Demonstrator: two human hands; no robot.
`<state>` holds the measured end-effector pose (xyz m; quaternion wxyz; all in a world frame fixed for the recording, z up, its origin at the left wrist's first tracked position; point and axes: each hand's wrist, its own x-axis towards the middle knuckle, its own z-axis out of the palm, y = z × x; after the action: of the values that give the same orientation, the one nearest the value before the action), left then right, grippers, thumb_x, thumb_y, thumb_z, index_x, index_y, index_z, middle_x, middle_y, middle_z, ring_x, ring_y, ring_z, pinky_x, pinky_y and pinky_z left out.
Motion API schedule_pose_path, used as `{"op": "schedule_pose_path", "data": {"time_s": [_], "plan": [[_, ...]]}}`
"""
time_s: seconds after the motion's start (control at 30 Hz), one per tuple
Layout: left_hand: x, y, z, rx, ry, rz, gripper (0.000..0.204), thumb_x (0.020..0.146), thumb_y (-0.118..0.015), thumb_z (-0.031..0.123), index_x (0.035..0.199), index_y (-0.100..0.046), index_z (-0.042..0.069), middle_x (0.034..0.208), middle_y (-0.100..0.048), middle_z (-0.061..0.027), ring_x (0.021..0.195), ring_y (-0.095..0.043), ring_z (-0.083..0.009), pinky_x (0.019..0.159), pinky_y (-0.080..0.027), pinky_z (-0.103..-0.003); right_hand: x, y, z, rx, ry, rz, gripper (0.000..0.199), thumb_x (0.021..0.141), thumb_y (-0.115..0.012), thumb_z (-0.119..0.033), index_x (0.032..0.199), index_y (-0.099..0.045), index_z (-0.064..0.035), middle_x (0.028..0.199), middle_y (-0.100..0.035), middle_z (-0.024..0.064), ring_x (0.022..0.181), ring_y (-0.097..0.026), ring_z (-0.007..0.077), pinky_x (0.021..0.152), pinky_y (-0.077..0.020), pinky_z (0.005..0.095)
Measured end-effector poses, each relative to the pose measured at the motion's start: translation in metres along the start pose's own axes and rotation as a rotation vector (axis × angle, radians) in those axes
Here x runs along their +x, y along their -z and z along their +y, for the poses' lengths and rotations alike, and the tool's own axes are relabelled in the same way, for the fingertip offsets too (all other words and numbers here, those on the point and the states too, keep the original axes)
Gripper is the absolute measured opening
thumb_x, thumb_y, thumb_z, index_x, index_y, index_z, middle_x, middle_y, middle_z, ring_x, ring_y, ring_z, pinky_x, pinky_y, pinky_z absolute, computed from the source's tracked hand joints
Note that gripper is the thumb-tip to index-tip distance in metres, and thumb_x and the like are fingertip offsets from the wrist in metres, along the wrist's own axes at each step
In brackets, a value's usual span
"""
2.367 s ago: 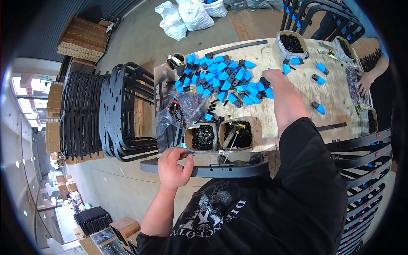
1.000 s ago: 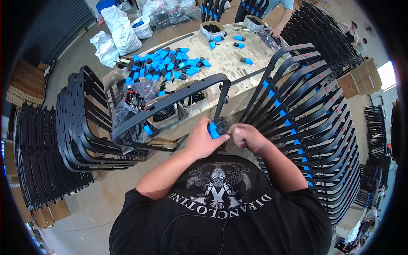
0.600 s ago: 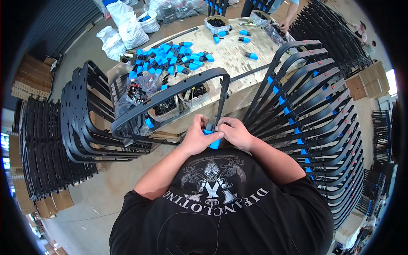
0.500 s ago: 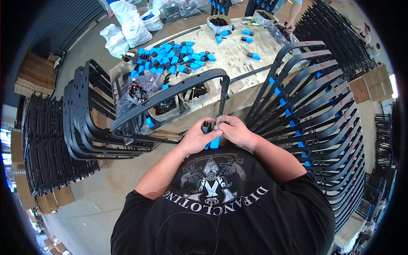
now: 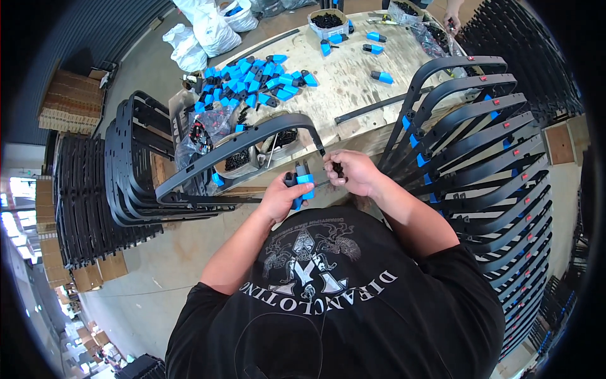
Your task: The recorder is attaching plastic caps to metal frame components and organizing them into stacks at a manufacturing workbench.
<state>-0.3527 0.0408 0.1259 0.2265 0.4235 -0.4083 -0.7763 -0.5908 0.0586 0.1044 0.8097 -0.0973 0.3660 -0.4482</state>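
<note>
My left hand (image 5: 276,198) is closed around blue-and-black plastic pieces (image 5: 306,185), apparently two, with their dark ends pointing up. To its right, my right hand (image 5: 356,172) is curled with several small black pieces (image 5: 338,169) in its fingers; their exact kind is too small to make out. Its fingertips are by the lower end of a bent black metal frame (image 5: 252,135), and whether they touch it I cannot tell. This frame arches in front of me, over a box of small black parts (image 5: 238,159) at the table's near edge.
Blue-and-black pieces (image 5: 252,81) lie heaped on the wooden table (image 5: 353,63). Rows of bent black frames stand at the right (image 5: 499,158) and left (image 5: 129,170). Another tub of black parts (image 5: 328,22) sits at the back. A co-worker's hand (image 5: 452,22) shows at far right.
My hands, together before, are now apart. The right has moved up and right to the frame's end with small black pieces; the left keeps the blue-and-black pieces. The view has shifted slightly.
</note>
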Motion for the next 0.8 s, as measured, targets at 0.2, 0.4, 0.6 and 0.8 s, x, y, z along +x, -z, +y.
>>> {"op": "schedule_pose_path", "data": {"time_s": [0.2,0.4,0.6,0.8], "plan": [[0.017,-0.016,-0.01,0.011,0.094,0.108,0.03,0.087,-0.079,0.016,0.106,-0.06,0.003,0.09,-0.067,-0.0056,0.079,-0.067,-0.0156,0.062,-0.055,-0.03,0.028,0.041,0.001,0.042,-0.098,-0.084,0.023,0.1,-0.053,-0.028,0.101,-0.06,-0.0068,0.086,-0.057,0.0035,0.07,-0.05,0.0144,0.055,-0.0361,0.0268],[0.042,-0.009,-0.048,-0.011,0.167,0.128,0.044,0.087,-0.08,0.014,0.119,-0.054,0.001,0.1,-0.068,-0.01,0.085,-0.068,-0.0206,0.065,-0.056,-0.033,0.043,0.052,0.008,-0.04,-0.065,-0.025,0.035,0.103,-0.051,-0.043,0.089,-0.057,-0.0118,0.08,-0.054,0.0013,0.065,-0.048,0.0133,0.053,-0.0322,0.0274],[0.068,-0.007,-0.061,-0.008,0.198,0.111,0.049,0.084,-0.082,0.014,0.122,-0.053,0.001,0.099,-0.066,-0.0083,0.084,-0.067,-0.0191,0.065,-0.057,-0.033,0.042,0.035,0.008,-0.548,-0.049,0.311,0.042,0.104,-0.049,-0.049,0.08,-0.049,-0.014,0.065,-0.041,-0.0023,0.053,-0.036,0.0098,0.048,-0.0284,0.028],[0.093,-0.013,-0.067,0.101,0.142,0.13,0.044,0.08,-0.085,0.018,0.115,-0.061,0.004,0.093,-0.068,-0.0051,0.075,-0.065,-0.0147,0.062,-0.056,-0.03,0.053,0.051,0.007,-0.473,0.028,0.266,0.034,0.103,-0.055,-0.043,0.086,-0.05,-0.0135,0.067,-0.04,-0.0052,0.054,-0.037,0.0076,0.048,-0.0288,0.0264]]}}
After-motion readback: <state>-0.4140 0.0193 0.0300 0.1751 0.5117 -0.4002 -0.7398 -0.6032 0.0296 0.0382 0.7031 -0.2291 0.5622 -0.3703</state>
